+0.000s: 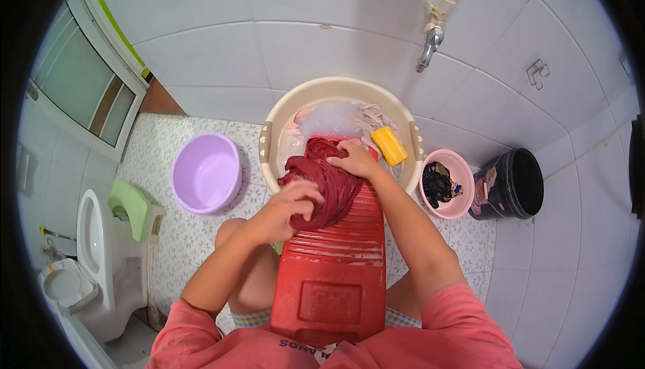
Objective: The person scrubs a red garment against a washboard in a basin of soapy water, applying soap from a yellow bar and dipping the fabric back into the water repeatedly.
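Observation:
A wet dark red cloth [332, 192] lies bunched on the upper part of a red plastic washboard [332, 263], whose ridges carry suds. The washboard slopes from my body into a beige basin [342, 84] of soapy water. My right hand [355, 158] grips the far end of the cloth. My left hand [297, 202] is at the cloth's near left side with fingers curled and slightly blurred; whether it grips the fabric is unclear. A yellow bar of soap [389, 145] rests on pale wet cloth [373, 119] at the basin's right side.
A purple basin [206, 172] stands on the floor at left, near a green plastic stool [133, 210] and a white toilet [108, 263]. At right are a pink basin [466, 187] holding a black bag and a black bucket [524, 182]. A metal tap [430, 49] projects from the tiled wall.

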Motion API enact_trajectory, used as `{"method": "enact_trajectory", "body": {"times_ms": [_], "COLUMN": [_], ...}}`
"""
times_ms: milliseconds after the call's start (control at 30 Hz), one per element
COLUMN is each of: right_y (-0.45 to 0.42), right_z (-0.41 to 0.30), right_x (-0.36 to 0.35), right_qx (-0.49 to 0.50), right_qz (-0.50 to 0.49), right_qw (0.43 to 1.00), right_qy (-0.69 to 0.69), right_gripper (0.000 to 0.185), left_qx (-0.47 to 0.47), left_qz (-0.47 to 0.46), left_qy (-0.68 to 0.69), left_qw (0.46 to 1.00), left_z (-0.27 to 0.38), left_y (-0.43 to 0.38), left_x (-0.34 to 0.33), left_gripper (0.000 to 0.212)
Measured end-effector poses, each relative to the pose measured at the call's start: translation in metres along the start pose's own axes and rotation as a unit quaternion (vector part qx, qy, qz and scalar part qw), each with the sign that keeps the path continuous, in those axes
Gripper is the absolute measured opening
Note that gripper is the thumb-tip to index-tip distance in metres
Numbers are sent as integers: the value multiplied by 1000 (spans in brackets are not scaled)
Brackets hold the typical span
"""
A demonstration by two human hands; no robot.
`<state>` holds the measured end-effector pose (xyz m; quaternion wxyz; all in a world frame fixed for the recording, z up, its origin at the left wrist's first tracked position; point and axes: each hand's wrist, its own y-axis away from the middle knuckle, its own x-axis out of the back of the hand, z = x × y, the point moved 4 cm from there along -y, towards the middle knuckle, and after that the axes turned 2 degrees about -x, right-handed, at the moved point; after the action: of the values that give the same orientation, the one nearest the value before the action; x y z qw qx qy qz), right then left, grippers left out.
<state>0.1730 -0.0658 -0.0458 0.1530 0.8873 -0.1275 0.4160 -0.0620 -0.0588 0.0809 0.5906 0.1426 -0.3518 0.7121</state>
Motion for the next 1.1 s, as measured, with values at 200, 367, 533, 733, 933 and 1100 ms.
{"method": "enact_trajectory", "body": {"times_ms": [200,367,533,733,933,1100], "right_y": [88,166,88,61,96,150], "right_z": [-15,-95,-47,-42,-1,-20], "right_x": [52,45,14,25,31,62], "right_qx": [167,268,-9,-75,-72,109], "right_qz": [206,190,100,261,227,312], "right_qw": [940,943,985,942,968,915], "right_qy": [-216,-51,142,197,-82,-229], "right_gripper": [25,24,15,40,40,29], "left_qx": [237,168,231,327,192,240], "left_qz": [207,76,7,44,55,272], "left_qy": [-98,-58,-219,-247,-88,66], "left_qw": [944,981,948,911,976,929], "left_z": [-37,-24,-44,-90,-51,-57], "left_y": [21,12,-39,-53,-17,5], "left_x": [20,-21,-57,-48,-46,-22], "left_gripper": [24,13,18,33,41,30]}}
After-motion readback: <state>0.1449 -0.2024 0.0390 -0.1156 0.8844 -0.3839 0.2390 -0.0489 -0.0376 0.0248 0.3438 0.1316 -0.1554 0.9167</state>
